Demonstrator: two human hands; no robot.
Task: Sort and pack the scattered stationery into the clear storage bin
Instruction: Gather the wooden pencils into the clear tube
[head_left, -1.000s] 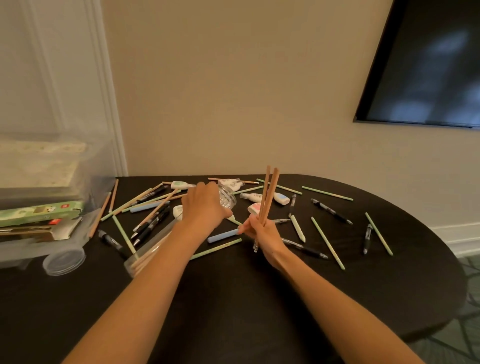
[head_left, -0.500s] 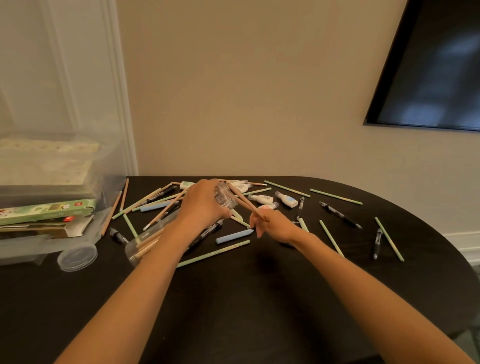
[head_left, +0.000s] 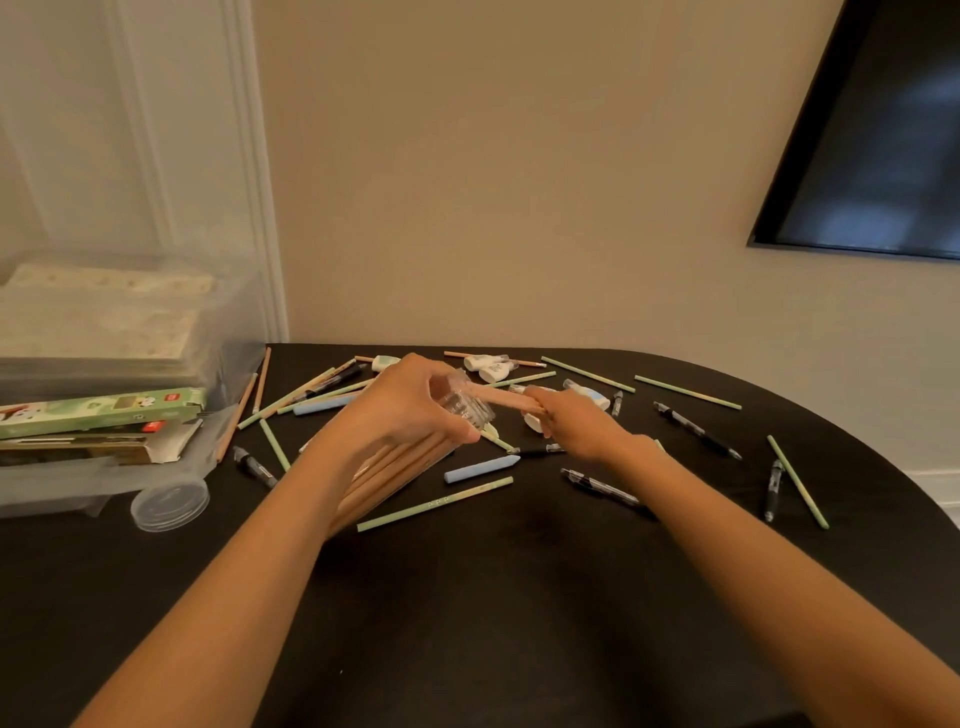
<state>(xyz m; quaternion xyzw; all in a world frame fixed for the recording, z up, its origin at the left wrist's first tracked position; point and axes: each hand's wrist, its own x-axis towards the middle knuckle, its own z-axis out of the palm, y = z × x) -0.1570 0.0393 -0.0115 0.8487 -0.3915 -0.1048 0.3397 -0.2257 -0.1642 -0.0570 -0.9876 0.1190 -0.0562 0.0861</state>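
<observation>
My left hand (head_left: 405, 410) grips a clear plastic tube (head_left: 462, 408) lying tilted over the black table (head_left: 519, 597), its mouth facing right and several wooden pencils showing inside its lower end. My right hand (head_left: 576, 423) pinches a few wooden pencils (head_left: 506, 401) whose far ends sit inside the tube's mouth. The clear storage bin (head_left: 130, 332) stands at the left, with boxes and a green pencil box (head_left: 104, 410) inside. Green pencils, black pens, blue pastel sticks and white correction tapes lie scattered behind and right of my hands.
The tube's round clear lid (head_left: 169, 503) lies beside the bin. A green pencil (head_left: 434, 505) and a blue stick (head_left: 480, 469) lie just in front of my hands. A black pen (head_left: 696, 430) and more green pencils lie at the right. A dark screen (head_left: 878, 130) hangs on the wall.
My right hand tipped the wooden pencils from upright to level and pushed their ends into the mouth of the tube. My left hand kept its hold on the tube.
</observation>
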